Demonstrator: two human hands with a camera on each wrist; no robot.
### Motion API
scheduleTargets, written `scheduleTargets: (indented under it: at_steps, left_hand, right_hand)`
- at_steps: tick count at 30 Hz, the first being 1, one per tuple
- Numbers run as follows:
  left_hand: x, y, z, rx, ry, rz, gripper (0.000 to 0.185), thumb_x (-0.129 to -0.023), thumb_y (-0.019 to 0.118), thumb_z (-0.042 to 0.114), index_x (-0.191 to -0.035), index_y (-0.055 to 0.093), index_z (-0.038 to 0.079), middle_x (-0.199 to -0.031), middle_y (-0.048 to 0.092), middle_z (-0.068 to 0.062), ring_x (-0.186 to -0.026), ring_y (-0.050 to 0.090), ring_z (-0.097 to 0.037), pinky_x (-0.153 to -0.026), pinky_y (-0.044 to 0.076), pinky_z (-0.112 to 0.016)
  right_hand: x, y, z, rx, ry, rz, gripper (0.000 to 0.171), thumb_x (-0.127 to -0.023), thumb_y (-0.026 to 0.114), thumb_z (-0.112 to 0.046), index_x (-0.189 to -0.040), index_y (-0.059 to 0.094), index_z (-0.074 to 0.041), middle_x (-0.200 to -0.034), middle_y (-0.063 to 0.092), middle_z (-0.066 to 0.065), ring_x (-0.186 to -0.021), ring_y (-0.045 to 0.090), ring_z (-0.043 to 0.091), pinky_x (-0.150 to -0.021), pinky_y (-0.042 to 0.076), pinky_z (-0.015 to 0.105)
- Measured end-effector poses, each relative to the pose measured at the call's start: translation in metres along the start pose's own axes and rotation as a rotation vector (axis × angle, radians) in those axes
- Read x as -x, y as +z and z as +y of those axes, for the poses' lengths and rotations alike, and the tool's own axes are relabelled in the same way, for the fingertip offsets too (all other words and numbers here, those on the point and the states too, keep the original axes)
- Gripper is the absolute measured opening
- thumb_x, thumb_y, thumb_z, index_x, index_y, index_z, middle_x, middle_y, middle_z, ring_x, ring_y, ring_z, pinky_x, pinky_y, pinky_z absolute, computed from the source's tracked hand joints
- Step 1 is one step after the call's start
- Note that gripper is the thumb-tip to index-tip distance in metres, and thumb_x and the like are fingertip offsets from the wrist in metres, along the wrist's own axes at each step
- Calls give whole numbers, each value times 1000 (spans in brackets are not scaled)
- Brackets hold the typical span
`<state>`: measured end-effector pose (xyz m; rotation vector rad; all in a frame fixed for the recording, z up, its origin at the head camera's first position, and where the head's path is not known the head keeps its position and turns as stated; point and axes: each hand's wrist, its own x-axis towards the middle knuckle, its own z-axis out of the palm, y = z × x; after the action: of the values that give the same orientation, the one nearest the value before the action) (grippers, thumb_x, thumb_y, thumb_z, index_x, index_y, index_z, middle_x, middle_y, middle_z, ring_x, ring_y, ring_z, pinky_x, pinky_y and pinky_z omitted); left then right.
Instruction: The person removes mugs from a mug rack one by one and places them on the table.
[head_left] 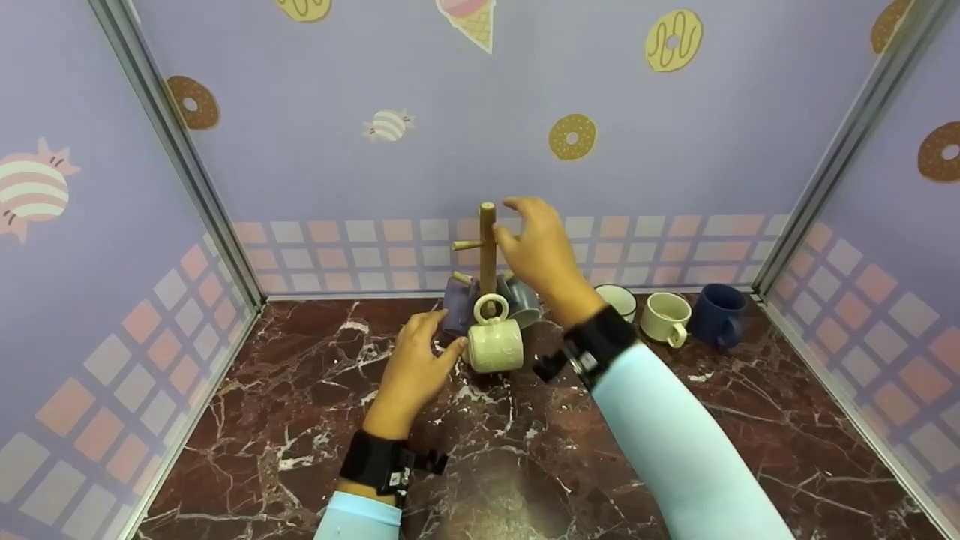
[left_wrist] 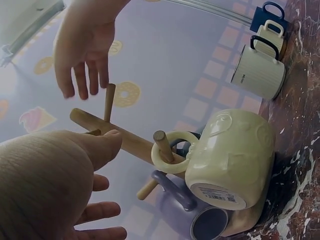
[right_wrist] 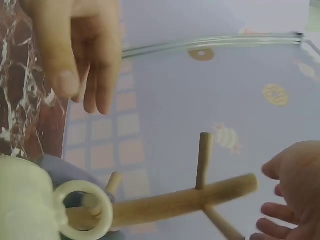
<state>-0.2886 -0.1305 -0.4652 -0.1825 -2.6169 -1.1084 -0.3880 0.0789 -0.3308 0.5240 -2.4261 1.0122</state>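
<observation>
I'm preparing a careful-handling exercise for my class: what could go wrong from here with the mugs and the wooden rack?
1. The hanging cream mug has its handle looped over a peg; a bump might jolt it off.
2. The purple mug hangs close beside it, so the two might knock together and chip.
3. The right grip is beside the wooden rack's top; brushing it could shake everything hanging there.

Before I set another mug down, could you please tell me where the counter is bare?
Bare marble counter lies between the left hand and left wall, and between the right sleeve and right wall, before the navy mug. Crowded: around the mug tree.
</observation>
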Motion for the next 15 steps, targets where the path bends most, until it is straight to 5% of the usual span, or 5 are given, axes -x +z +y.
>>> scheduleTargets:
  at_steps: [6,10,15]
  left_hand:
    - [-1,5,0,14,-1,-20,67,-108,77,37,-164,58,6,-165,57,-22,-156,53,-46,-134,43,-65]
    - [-1,11,-2,22,-14,-33,67,-108,78,36,-164,58,5,-164,58,-24,-156,54,-46,-133,44,-64]
    - [-1,23,-5,-1,-35,-61,70,-107,78,38,-165,56,5,-162,59,-24,-149,60,-46,-128,50,-64]
  right_hand:
    - [46,-8,35,-211,96,123,38,-110,73,-20,-143,70,-1,-134,72,17,-128,69,36,-116,59,49]
    - [76,4,64,-310,286,67,35,-111,73,-24,-140,71,-5,-130,75,13,-119,72,30,-106,64,47]
    - [103,35,99,-363,408,-36,41,-110,73,-24,-143,70,-1,-135,77,21,-125,73,37,-113,61,53]
